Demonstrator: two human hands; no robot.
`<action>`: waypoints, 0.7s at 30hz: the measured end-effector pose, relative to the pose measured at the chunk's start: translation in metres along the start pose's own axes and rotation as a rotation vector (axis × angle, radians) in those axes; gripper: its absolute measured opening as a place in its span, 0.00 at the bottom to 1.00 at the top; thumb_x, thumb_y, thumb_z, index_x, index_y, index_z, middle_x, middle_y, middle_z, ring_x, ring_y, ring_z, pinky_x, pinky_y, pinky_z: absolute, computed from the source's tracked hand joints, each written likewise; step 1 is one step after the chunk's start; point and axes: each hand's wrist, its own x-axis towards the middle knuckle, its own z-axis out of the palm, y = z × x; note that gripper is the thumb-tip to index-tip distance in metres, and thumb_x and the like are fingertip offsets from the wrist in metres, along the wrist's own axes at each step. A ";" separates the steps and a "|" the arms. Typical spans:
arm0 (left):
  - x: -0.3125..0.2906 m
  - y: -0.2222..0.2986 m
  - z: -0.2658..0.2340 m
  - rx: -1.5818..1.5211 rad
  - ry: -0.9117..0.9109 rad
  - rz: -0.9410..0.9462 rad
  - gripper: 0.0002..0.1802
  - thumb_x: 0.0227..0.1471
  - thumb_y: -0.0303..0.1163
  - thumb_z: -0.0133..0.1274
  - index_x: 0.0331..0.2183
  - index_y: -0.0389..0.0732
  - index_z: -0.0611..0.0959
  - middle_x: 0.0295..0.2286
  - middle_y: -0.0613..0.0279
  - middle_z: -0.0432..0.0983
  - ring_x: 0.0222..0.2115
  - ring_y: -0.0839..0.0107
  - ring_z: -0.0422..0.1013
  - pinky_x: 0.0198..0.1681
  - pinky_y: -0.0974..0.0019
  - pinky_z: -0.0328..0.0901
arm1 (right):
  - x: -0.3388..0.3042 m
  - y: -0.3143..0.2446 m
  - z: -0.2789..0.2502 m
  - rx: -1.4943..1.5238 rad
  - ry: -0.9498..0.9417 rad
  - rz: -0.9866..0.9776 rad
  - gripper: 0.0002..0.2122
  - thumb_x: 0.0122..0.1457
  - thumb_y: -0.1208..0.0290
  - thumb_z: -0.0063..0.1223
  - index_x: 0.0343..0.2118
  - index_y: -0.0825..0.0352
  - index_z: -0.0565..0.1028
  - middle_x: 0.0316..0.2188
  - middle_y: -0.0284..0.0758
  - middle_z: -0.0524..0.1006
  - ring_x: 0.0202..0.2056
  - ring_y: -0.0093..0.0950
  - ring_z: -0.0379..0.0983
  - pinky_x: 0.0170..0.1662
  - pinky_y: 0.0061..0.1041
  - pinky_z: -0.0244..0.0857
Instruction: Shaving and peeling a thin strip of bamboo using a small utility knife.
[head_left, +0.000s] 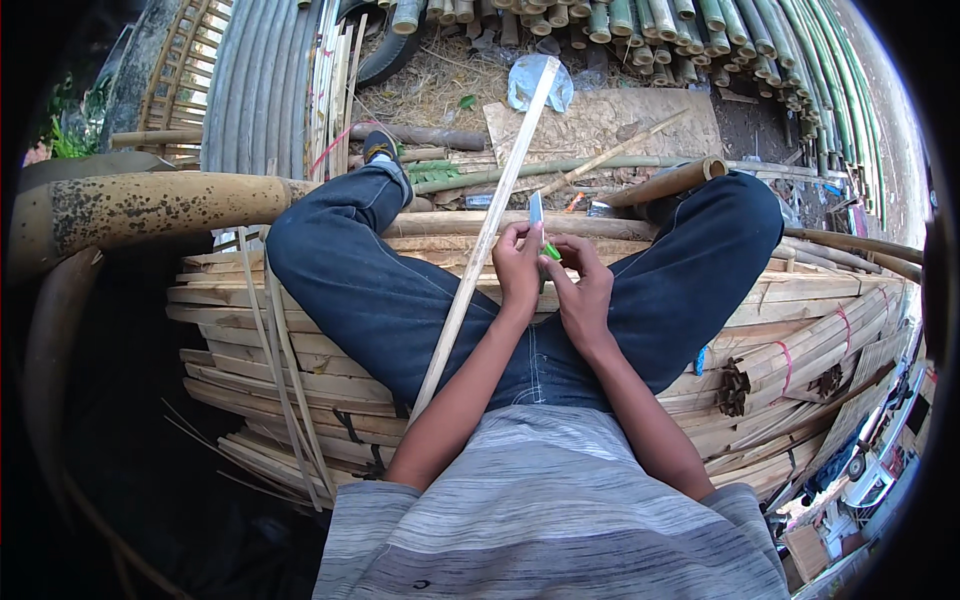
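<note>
Between my thighs, both hands meet around a small green-handled knife [551, 251], whose pale, flat blade points away from me. My left hand [516, 268] pinches it near the base of the blade. Close beside, my right hand [583, 293] has its fingers closed about the green part; the fingers hide much of the handle. A long pale wooden strip [489, 226] slants over my left thigh, its lower end passing behind my left forearm and its far end reaching toward a light blue plastic bag [541, 84].
I sit on stacked split bamboo slats [330, 352]. A thick bamboo pole [165, 210] lies to the left, near corrugated sheeting [257, 90]. Cut green bamboo poles [690, 30] are piled at the far side. Tied bundles [810, 350] lie at the right.
</note>
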 end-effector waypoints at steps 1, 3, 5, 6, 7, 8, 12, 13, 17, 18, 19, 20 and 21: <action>0.003 -0.002 -0.002 0.117 0.044 0.067 0.08 0.56 0.32 0.54 0.32 0.36 0.77 0.25 0.68 0.72 0.25 0.83 0.68 0.25 0.78 0.63 | 0.001 0.001 -0.001 0.020 0.005 0.014 0.07 0.53 0.78 0.58 0.35 0.72 0.78 0.29 0.39 0.80 0.31 0.24 0.77 0.36 0.21 0.69; 0.004 -0.001 -0.003 0.235 0.090 0.134 0.09 0.56 0.32 0.54 0.32 0.35 0.77 0.25 0.68 0.72 0.25 0.83 0.67 0.26 0.78 0.62 | 0.003 0.002 -0.005 -0.017 -0.004 0.009 0.06 0.53 0.78 0.58 0.34 0.72 0.78 0.29 0.38 0.80 0.30 0.23 0.77 0.35 0.21 0.69; 0.004 -0.002 -0.003 0.189 0.142 0.134 0.10 0.56 0.32 0.54 0.33 0.33 0.77 0.25 0.66 0.73 0.25 0.82 0.68 0.25 0.76 0.63 | 0.004 0.005 -0.009 -0.055 -0.010 0.003 0.06 0.54 0.78 0.58 0.34 0.73 0.78 0.29 0.38 0.80 0.30 0.22 0.77 0.35 0.21 0.69; 0.004 -0.002 -0.003 0.188 0.140 0.134 0.10 0.56 0.32 0.54 0.33 0.33 0.77 0.25 0.66 0.73 0.25 0.82 0.68 0.25 0.76 0.63 | 0.005 0.008 -0.010 -0.049 -0.001 0.033 0.06 0.54 0.78 0.57 0.34 0.73 0.78 0.29 0.38 0.80 0.30 0.22 0.77 0.34 0.20 0.69; 0.006 -0.003 -0.004 0.207 0.144 0.165 0.10 0.56 0.31 0.54 0.33 0.33 0.77 0.25 0.66 0.73 0.25 0.82 0.69 0.25 0.76 0.64 | 0.005 0.010 -0.010 -0.043 0.009 0.062 0.06 0.55 0.77 0.57 0.34 0.73 0.78 0.28 0.38 0.80 0.30 0.21 0.77 0.34 0.20 0.69; 0.007 -0.002 -0.005 0.227 0.151 0.197 0.10 0.56 0.31 0.54 0.33 0.33 0.77 0.26 0.65 0.74 0.25 0.81 0.69 0.24 0.75 0.64 | 0.005 0.008 -0.010 -0.043 0.007 0.062 0.06 0.55 0.77 0.57 0.34 0.73 0.78 0.28 0.38 0.80 0.30 0.21 0.77 0.34 0.20 0.69; 0.008 -0.003 -0.006 0.348 0.151 0.188 0.10 0.56 0.31 0.54 0.33 0.33 0.77 0.26 0.65 0.74 0.24 0.80 0.70 0.23 0.74 0.65 | 0.007 0.011 -0.011 0.032 0.034 0.144 0.06 0.57 0.77 0.56 0.34 0.74 0.78 0.28 0.37 0.80 0.30 0.20 0.77 0.34 0.20 0.69; 0.008 -0.004 -0.005 0.323 0.146 0.190 0.10 0.56 0.31 0.54 0.33 0.33 0.77 0.26 0.65 0.74 0.24 0.81 0.70 0.23 0.74 0.65 | 0.009 0.014 -0.012 0.081 0.058 0.154 0.06 0.57 0.76 0.55 0.34 0.75 0.77 0.27 0.37 0.80 0.30 0.21 0.77 0.34 0.20 0.69; 0.010 -0.006 -0.007 0.254 0.127 0.186 0.10 0.56 0.32 0.54 0.33 0.34 0.77 0.26 0.66 0.73 0.24 0.82 0.69 0.23 0.75 0.65 | 0.013 0.009 -0.016 0.051 0.058 0.190 0.06 0.57 0.77 0.55 0.35 0.75 0.77 0.27 0.36 0.79 0.30 0.21 0.77 0.35 0.19 0.70; 0.011 -0.007 -0.007 0.253 0.127 0.185 0.10 0.56 0.32 0.54 0.33 0.34 0.77 0.26 0.66 0.73 0.24 0.82 0.69 0.23 0.75 0.65 | 0.014 0.009 -0.017 0.155 0.041 0.216 0.06 0.58 0.78 0.54 0.35 0.75 0.76 0.28 0.36 0.79 0.30 0.21 0.77 0.36 0.19 0.71; 0.011 -0.008 -0.007 0.232 0.103 0.193 0.10 0.56 0.32 0.54 0.33 0.34 0.77 0.25 0.66 0.73 0.23 0.82 0.69 0.21 0.75 0.64 | 0.014 0.010 -0.017 0.259 0.023 0.242 0.05 0.58 0.79 0.54 0.35 0.75 0.76 0.28 0.36 0.79 0.31 0.22 0.77 0.37 0.19 0.71; 0.011 -0.007 -0.007 0.212 0.079 0.200 0.10 0.56 0.33 0.54 0.33 0.34 0.77 0.25 0.66 0.72 0.22 0.83 0.68 0.20 0.76 0.63 | 0.014 0.009 -0.017 0.258 0.023 0.243 0.05 0.58 0.79 0.54 0.35 0.75 0.76 0.28 0.36 0.79 0.31 0.22 0.77 0.37 0.19 0.71; 0.011 -0.006 -0.006 0.213 0.080 0.199 0.10 0.56 0.33 0.54 0.33 0.34 0.77 0.25 0.66 0.72 0.22 0.83 0.68 0.20 0.76 0.63 | 0.015 0.008 -0.018 0.275 0.012 0.255 0.05 0.58 0.79 0.54 0.35 0.76 0.75 0.28 0.36 0.78 0.31 0.22 0.77 0.38 0.20 0.72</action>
